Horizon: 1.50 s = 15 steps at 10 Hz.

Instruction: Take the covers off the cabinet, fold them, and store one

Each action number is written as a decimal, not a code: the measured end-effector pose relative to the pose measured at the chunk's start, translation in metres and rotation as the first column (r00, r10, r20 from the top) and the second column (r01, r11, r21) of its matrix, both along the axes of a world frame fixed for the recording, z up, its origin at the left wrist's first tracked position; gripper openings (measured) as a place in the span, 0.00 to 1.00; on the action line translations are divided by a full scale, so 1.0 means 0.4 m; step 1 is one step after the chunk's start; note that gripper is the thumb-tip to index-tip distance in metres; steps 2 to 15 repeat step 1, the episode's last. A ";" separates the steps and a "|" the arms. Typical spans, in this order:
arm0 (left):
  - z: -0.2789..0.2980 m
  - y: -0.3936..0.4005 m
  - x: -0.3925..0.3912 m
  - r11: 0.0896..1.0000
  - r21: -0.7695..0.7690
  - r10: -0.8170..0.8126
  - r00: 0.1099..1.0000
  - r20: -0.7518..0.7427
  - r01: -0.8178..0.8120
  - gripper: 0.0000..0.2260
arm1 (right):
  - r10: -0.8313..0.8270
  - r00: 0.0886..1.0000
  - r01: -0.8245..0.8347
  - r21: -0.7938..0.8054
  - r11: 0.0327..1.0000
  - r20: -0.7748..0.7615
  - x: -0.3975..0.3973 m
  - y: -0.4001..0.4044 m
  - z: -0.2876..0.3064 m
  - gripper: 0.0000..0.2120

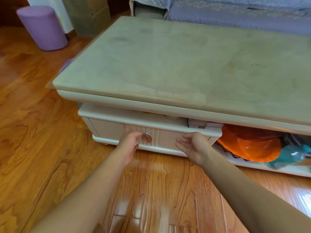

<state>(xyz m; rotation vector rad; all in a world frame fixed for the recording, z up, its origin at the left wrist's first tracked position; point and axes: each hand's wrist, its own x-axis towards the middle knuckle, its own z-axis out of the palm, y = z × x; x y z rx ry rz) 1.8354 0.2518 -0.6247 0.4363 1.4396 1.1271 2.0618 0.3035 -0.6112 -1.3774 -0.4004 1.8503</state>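
Note:
A low white cabinet (151,100) with a pale stone top fills the middle of the view. Its top is bare and no cover shows on it. A drawer front (168,137) with a round metal knob (147,137) sits low at the cabinet's near left. My left hand (130,143) reaches toward the knob, its fingertips just left of it with relaxed fingers, holding nothing. My right hand (191,147) hovers in front of the drawer's right part, palm turned left, fingers loosely spread and empty.
An orange plastic bowl (249,145) and a teal item (292,155) lie on the open lower shelf at right. A purple round stool (42,27) stands at the far left on the wood floor (42,132). A quilted lavender sofa (235,12) runs behind the cabinet.

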 end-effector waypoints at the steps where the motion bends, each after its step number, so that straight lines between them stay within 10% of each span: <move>1: 0.063 0.002 0.008 0.961 -0.251 -0.196 0.923 -0.332 0.114 0.27 | 0.257 0.922 -0.215 -0.169 0.962 0.290 0.020 -0.013 0.061 0.13; 15: 0.063 0.002 0.008 0.961 -0.251 -0.196 0.923 -0.332 0.114 0.27 | 0.257 0.922 -0.215 -0.169 0.962 0.290 0.020 -0.013 0.061 0.13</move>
